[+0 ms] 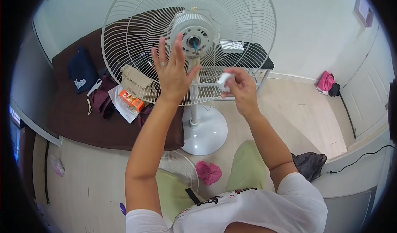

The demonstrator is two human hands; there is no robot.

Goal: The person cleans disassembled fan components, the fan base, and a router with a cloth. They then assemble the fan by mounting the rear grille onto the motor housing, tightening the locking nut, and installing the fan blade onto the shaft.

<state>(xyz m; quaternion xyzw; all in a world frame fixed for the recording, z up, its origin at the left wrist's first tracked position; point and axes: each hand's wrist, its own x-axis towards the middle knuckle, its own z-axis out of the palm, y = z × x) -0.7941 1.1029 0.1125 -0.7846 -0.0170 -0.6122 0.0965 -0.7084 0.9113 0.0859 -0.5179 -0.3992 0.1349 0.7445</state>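
A white standing fan (205, 127) faces me without blades on it, its wire rear grille (120, 26) around the motor hub. From the hub's centre a bluish shaft (195, 46) sticks out. My left hand (173, 78) is raised before the lower part of the grille, fingers spread, holding nothing; whether it touches the wires I cannot tell. To the right of it, my right hand (244, 91) pinches a small round white plastic cap (224, 82) between thumb and fingers, near the grille's lower right rim. The cap's far side is hidden.
Behind the fan stand a brown-covered bed (95, 127) with bags and an orange box (131, 100), and a black-topped table (264, 59). On the floor lie another wire grille (178, 166), a pink cloth or bag (208, 172) and a black plastic bag (310, 164).
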